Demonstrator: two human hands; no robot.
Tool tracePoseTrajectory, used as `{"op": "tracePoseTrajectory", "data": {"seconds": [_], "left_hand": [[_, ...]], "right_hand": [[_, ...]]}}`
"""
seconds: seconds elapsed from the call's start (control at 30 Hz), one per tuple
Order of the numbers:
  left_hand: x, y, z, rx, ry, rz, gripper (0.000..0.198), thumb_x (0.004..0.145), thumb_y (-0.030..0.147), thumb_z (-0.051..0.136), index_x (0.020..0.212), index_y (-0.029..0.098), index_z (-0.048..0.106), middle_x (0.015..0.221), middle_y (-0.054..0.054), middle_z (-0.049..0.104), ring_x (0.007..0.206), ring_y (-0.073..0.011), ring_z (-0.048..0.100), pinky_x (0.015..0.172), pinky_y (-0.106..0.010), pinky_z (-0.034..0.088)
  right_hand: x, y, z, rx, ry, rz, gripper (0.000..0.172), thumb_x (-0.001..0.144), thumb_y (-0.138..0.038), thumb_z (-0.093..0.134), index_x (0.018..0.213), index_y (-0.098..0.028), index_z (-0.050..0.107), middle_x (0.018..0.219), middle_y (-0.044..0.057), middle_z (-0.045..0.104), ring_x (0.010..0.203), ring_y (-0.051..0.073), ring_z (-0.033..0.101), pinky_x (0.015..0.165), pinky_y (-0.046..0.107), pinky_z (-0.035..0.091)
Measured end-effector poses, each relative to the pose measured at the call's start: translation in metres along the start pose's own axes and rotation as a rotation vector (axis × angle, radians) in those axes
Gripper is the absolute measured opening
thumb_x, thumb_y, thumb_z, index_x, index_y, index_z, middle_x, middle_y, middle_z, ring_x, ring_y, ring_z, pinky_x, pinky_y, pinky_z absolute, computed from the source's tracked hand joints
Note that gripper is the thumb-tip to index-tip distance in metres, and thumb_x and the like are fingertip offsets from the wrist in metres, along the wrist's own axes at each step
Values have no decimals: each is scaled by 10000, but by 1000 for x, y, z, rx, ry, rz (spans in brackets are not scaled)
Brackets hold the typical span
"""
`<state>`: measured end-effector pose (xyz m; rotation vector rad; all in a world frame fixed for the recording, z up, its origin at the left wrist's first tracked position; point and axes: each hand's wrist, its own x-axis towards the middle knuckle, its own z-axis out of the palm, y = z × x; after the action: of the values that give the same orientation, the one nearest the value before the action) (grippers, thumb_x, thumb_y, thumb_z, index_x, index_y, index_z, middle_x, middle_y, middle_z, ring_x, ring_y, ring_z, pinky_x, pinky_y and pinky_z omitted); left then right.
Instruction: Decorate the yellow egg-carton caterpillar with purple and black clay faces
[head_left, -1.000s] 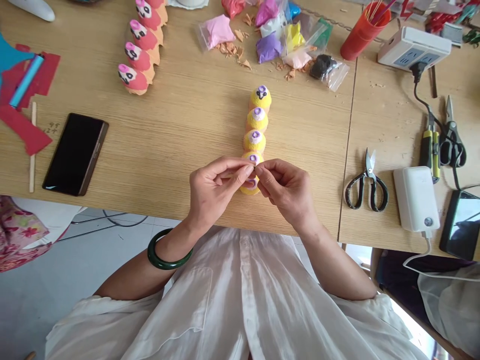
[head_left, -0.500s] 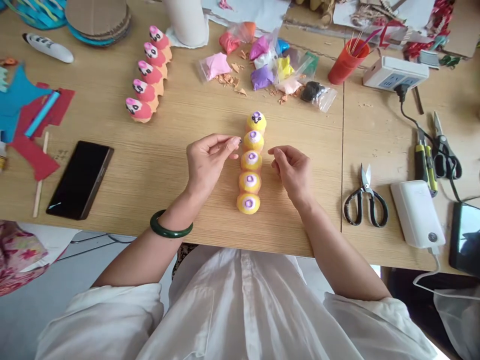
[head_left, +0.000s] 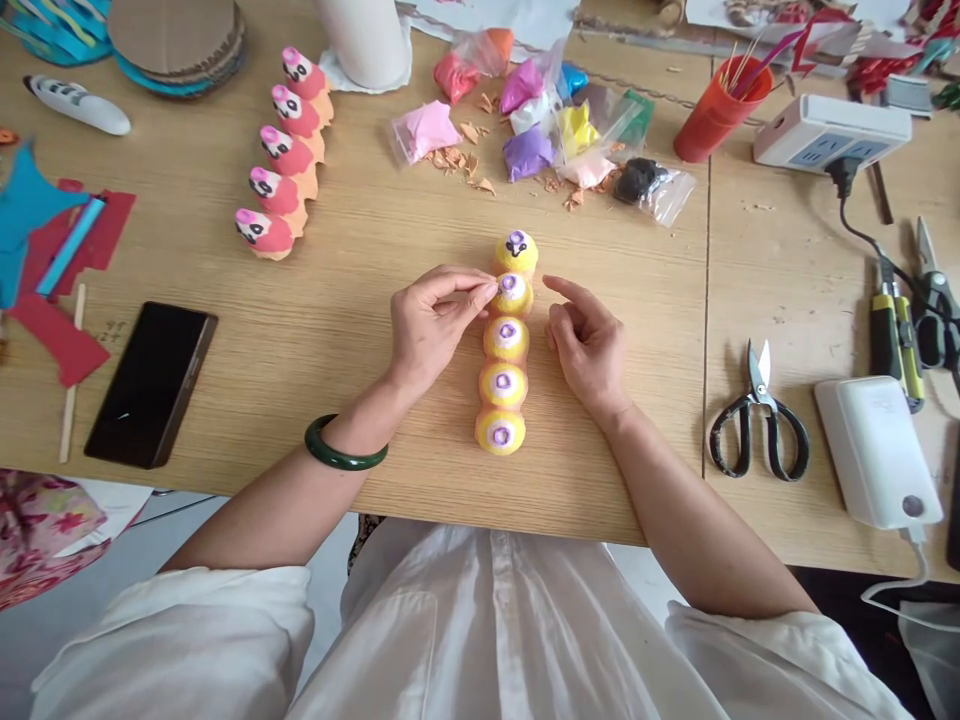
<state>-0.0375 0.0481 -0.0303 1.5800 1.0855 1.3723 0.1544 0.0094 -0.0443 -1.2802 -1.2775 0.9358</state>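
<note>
The left hand's [head_left: 435, 322] grip is pinching narrow, thumb and forefinger pressing together right at the purple-and-white top of the second dome in the yellow caterpillar [head_left: 507, 342]; whether a scrap of clay is sitting between those fingertips cannot be told. The right hand [head_left: 590, 342] is resting just beside the row on its other side, its grip lying loose and holding nothing, the forefinger pointing towards the same dome without touching it. The caterpillar, five yellow domes in a line, is lying in the middle of the worktop [head_left: 375, 250] between the two hands. A green bangle [head_left: 345, 452] is circling the left wrist. Further out, a pink caterpillar [head_left: 279, 150] is standing at the far left, bags of coloured clay [head_left: 529, 152] are lying beyond the yellow row, a black phone [head_left: 150, 385] is lying to the left and scissors [head_left: 759, 425] to the right.
</note>
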Motion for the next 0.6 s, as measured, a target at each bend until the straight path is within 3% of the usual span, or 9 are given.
{"op": "tracePoseTrajectory", "data": {"seconds": [0.6], "left_hand": [[1,-6,3,37,-19,9,253,937,490,821,926,238,841,1013,-28,817,885,-164,765,664,-285,682]], "right_hand": [[-1,-10,-1,-200,-97,-15,426,1014,-338,588,1390,-190,723,600,-71,424,570,123,360,627,309,435]]}}
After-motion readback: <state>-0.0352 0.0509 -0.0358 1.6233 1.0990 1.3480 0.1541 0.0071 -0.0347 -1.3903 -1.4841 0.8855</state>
